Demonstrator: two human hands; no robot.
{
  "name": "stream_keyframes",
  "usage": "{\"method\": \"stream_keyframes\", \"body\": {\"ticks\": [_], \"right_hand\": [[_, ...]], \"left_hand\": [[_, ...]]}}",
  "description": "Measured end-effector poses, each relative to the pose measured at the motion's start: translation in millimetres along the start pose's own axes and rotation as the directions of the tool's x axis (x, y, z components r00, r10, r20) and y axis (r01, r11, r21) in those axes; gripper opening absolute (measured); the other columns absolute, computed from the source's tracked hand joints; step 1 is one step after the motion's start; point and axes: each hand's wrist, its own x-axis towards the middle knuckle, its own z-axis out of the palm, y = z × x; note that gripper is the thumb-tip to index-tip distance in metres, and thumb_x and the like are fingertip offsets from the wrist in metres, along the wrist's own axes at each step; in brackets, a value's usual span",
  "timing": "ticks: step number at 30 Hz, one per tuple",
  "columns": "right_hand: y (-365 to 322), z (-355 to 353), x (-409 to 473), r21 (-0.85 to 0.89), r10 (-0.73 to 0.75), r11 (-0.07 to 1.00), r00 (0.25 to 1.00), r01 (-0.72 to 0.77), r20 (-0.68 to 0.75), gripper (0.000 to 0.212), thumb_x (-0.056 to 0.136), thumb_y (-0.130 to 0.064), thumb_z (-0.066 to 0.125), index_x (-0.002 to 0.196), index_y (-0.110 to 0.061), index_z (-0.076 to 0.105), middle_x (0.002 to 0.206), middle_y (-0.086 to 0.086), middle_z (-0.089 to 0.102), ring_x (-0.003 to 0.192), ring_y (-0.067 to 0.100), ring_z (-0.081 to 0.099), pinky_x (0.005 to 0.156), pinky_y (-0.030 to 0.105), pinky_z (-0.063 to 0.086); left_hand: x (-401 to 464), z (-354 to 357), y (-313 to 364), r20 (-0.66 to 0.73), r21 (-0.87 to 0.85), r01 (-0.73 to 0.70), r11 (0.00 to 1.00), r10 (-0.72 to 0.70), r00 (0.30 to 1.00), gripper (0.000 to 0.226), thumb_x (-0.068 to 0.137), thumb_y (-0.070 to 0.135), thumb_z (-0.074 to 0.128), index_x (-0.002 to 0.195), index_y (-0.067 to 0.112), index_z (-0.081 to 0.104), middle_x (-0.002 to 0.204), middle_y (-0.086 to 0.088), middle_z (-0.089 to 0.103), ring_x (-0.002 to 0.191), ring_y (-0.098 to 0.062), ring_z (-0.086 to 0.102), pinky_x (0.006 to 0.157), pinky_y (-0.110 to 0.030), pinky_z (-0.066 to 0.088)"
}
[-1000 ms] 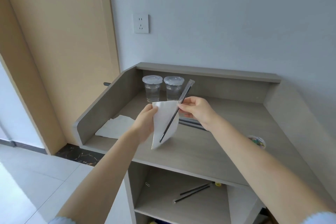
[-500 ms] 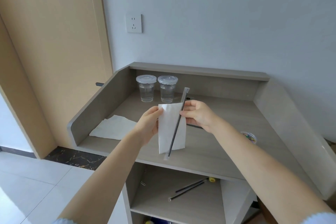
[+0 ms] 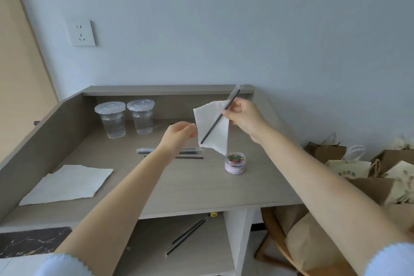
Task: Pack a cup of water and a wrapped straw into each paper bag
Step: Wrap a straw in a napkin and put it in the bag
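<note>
Head view, nearest first: left hand point(image 3: 179, 133) pinches the napkin's point(image 3: 212, 125) lower edge; right hand point(image 3: 243, 114) just beyond pinches straw point(image 3: 220, 115) and napkin together; to wrap well, I judge, keep the straw flat on the paper and roll tight; the surface point(image 3: 179, 181) lies open below the hands, its right edge close; clip jar point(image 3: 235, 163) under the napkin; cups point(image 3: 126, 119) left and beyond; paper bags point(image 3: 349, 163) far right.
</note>
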Motion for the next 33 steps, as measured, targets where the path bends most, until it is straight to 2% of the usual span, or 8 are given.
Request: {"method": "stream_keyframes", "body": {"ticks": [9,13,16,19,22,25,28,33], "right_hand": [[4,-211,-64,0.013,0.013,1.000,0.832,-0.007,-0.554,0.012,0.093,-0.005,0.056,0.103,-0.011,0.059,0.090,0.000,0.064,0.088,0.015,0.060,0.079,0.027,0.048],[35,-291,-118,-0.056,0.076,0.985,0.710,-0.161,-0.700,0.013,0.093,-0.005,0.056,0.106,-0.007,0.059,0.094,0.003,0.063,0.088,0.016,0.058,0.078,0.029,0.048],[71,-338,-162,-0.110,0.136,0.940,0.649,-0.323,-0.748,0.014,0.092,-0.006,0.057,0.106,-0.007,0.058,0.101,0.009,0.064,0.092,0.020,0.060,0.082,0.032,0.046],[109,-378,-209,-0.144,0.195,0.877,0.614,-0.458,-0.765,0.010,0.092,-0.008,0.057,0.103,-0.007,0.059,0.100,0.011,0.065,0.090,0.024,0.060,0.071,0.028,0.045],[136,-414,-250,-0.211,0.231,0.795,0.606,-0.569,-0.761,0.007,0.091,-0.006,0.056,0.084,-0.005,0.058,0.075,0.004,0.060,0.067,0.015,0.053,0.052,0.016,0.034],[160,-444,-280,-0.219,0.267,0.722,0.557,-0.656,-0.786,0.034,0.089,-0.005,0.057,0.062,-0.014,0.039,0.057,-0.003,0.040,0.053,0.009,0.037,0.046,0.016,0.024],[176,-469,-302,-0.170,0.324,0.688,0.508,-0.706,-0.798,0.025,0.090,-0.005,0.056,0.068,-0.012,0.044,0.068,0.003,0.053,0.065,0.017,0.049,0.054,0.022,0.031],[205,-513,-318,-0.131,0.349,0.665,0.461,-0.735,-0.816,0.008,0.091,-0.005,0.054,0.096,-0.003,0.060,0.096,0.015,0.062,0.085,0.022,0.054,0.069,0.024,0.036]], "left_hand": [[1,197,85,0.239,0.006,-0.302,0.953,0.291,0.926,0.014,0.095,0.016,0.053,0.093,0.010,0.065,0.088,-0.004,0.058,0.083,-0.017,0.052,0.064,-0.013,0.038],[-23,299,109,0.424,0.042,-0.460,0.887,0.401,0.812,0.023,0.096,0.022,0.052,0.111,0.009,0.062,0.103,-0.002,0.061,0.100,-0.019,0.056,0.082,-0.023,0.040],[-45,371,114,0.619,0.155,-0.607,0.779,0.402,0.674,0.026,0.097,0.024,0.047,0.108,0.004,0.058,0.096,-0.006,0.059,0.088,-0.021,0.053,0.079,-0.033,0.043],[-71,440,103,0.735,0.224,-0.672,0.706,0.330,0.592,0.033,0.097,0.030,0.046,0.119,0.010,0.059,0.109,-0.006,0.063,0.099,-0.024,0.059,0.086,-0.035,0.048],[-100,502,91,0.824,0.238,-0.705,0.668,0.245,0.511,0.030,0.098,0.027,0.042,0.115,0.008,0.058,0.101,-0.005,0.060,0.095,-0.022,0.058,0.077,-0.034,0.046],[-121,553,77,0.894,0.249,-0.753,0.610,0.155,0.421,0.035,0.100,0.025,0.037,0.129,0.010,0.050,0.125,-0.007,0.057,0.114,-0.024,0.054,0.091,-0.030,0.044],[-129,599,64,0.902,0.272,-0.774,0.572,0.130,0.413,0.042,0.095,0.036,0.040,0.131,0.017,0.050,0.127,-0.003,0.058,0.113,-0.022,0.055,0.094,-0.039,0.047],[-135,657,68,0.920,0.251,-0.799,0.547,0.123,0.373,0.040,0.099,0.031,0.040,0.134,0.013,0.048,0.132,-0.006,0.054,0.121,-0.022,0.050,0.096,-0.031,0.040]]}}
